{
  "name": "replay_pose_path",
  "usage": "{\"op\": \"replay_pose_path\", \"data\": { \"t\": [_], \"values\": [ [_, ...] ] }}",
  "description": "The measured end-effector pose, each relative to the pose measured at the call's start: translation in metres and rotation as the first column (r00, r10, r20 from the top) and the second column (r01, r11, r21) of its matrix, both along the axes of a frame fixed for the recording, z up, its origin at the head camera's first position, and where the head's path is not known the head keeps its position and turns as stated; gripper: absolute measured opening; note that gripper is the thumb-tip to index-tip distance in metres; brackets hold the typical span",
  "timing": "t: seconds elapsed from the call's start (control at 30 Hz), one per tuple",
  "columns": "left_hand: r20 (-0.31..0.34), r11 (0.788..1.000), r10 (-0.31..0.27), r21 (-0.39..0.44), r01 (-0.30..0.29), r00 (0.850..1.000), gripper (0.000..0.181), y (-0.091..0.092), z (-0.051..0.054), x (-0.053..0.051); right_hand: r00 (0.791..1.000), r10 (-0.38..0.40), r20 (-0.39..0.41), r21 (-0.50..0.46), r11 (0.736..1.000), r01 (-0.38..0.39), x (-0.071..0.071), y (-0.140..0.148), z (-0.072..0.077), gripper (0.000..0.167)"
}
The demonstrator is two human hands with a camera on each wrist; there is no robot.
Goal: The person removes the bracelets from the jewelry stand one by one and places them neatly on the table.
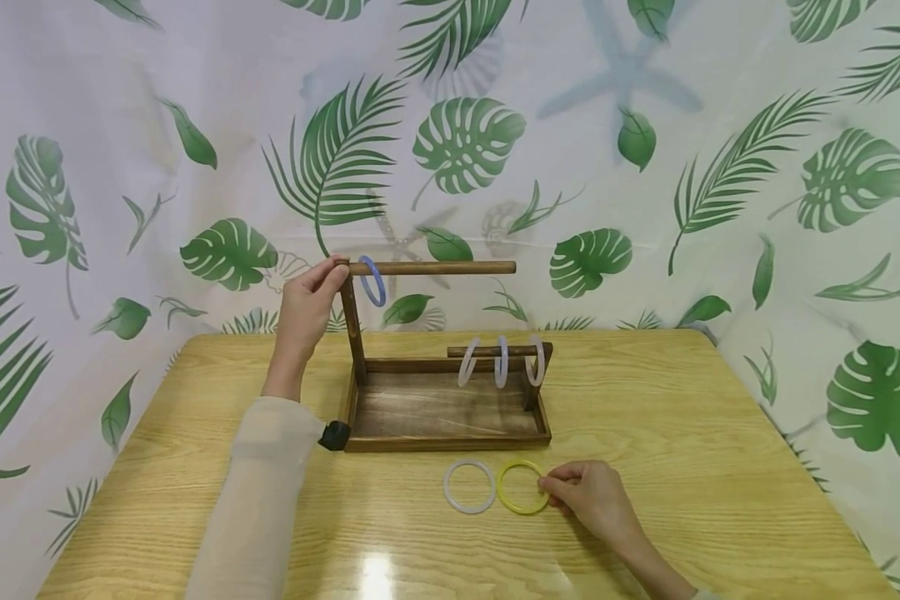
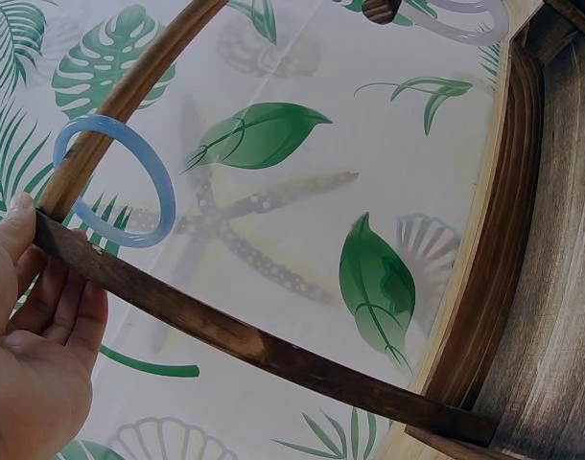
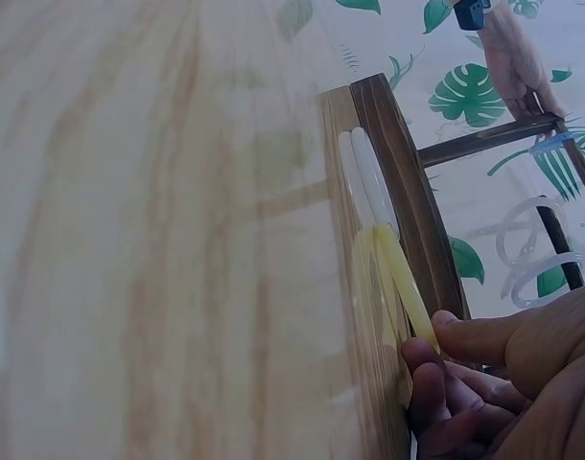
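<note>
Wooden stand (image 1: 450, 444) on the table (image 1: 682, 417) has the top of its tall left post gripped between the thumb and fingers of the person's left hand (image 1: 309, 296), and I see a blue bangle (image 2: 168, 192) hanging just right of that grip on the upper bar (image 1: 450, 268). Farther right, three pale bangles (image 1: 502, 367) hang from the lower bar (image 1: 485, 352); on the near side, a white bangle (image 1: 471, 510) lies just left of the yellow bangle (image 1: 521, 510), whose right edge the right hand (image 1: 596, 496) pinches.
</note>
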State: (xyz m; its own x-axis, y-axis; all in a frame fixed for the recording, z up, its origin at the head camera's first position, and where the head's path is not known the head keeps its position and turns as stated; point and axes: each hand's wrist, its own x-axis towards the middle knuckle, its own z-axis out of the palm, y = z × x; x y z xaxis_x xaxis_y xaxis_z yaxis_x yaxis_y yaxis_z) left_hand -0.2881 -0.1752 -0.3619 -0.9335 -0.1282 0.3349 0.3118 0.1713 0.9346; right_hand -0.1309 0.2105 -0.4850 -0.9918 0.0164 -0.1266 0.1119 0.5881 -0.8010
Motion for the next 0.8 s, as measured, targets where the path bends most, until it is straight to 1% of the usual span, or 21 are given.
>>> {"op": "replay_pose_path", "data": {
  "t": [0.67, 0.8],
  "values": [
    [0.006, 1.0, -0.002, -0.012, 0.002, 1.0, 0.047, -0.001, -0.0002, -0.0004, 1.0, 0.006, 0.029, -0.046, 0.999, -0.005, 0.0001, 0.002, 0.0009, 0.013],
    [0.001, 1.0, -0.005, -0.005, 0.005, 1.0, 0.047, -0.0007, 0.0, 0.0, 1.0, 0.01, 0.012, -0.051, 0.999, -0.009, 0.0005, 0.0023, 0.0022, 0.014]
  ]
}}
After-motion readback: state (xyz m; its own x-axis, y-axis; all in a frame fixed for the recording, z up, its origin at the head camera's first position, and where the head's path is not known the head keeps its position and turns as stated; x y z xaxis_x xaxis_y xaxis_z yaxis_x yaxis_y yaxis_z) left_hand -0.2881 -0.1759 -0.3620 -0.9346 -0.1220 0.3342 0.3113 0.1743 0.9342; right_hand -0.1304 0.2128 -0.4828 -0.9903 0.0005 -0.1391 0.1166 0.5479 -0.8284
